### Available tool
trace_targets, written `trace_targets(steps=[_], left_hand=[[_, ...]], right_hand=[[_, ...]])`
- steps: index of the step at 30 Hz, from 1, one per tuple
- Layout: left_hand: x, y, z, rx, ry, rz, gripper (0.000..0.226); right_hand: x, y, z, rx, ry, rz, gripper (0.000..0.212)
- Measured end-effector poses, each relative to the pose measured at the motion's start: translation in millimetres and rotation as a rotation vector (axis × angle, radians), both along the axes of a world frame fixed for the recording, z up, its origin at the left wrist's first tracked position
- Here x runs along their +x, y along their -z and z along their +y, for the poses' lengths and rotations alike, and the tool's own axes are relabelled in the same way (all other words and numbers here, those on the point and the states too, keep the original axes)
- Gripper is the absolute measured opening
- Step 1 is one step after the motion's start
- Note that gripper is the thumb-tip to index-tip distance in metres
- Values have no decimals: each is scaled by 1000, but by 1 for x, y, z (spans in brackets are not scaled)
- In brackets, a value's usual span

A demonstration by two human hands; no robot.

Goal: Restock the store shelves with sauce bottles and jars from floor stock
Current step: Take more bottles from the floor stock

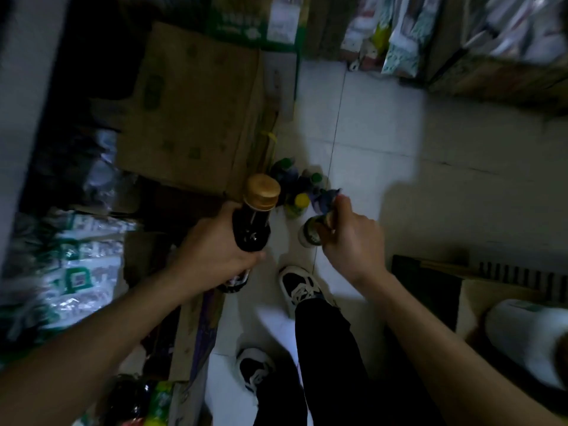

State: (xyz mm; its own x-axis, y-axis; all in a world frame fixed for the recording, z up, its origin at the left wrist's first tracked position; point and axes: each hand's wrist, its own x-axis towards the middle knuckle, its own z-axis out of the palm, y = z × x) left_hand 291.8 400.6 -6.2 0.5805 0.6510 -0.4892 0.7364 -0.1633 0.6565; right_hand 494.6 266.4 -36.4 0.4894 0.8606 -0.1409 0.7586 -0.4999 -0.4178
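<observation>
Shop aisle: cardboard cartons (187, 118), packaged goods (399, 35), floor bottles (295, 192).

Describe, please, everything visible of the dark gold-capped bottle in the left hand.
The tall dark glossy bottle looks near-black throughout. Its ribbed gold screw cap is on. It is held above the floor, cap pointing away from the person. The left hand wraps its middle; a blurred label shows near its base.

Bare forearms (92, 342), black trousers (332, 364), black-white sneakers (299, 285)
</observation>
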Motion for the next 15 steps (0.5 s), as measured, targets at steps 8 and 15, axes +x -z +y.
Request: trace_targets(steps=[8, 15], left_hand=[[-19, -274, 59, 33, -84, -246, 46], [-69, -534, 56, -85, -224, -484, 40]], right_hand=[[-27, -289, 56, 530, 41, 257, 35], [-57, -553, 97, 853, -130, 456, 40]])
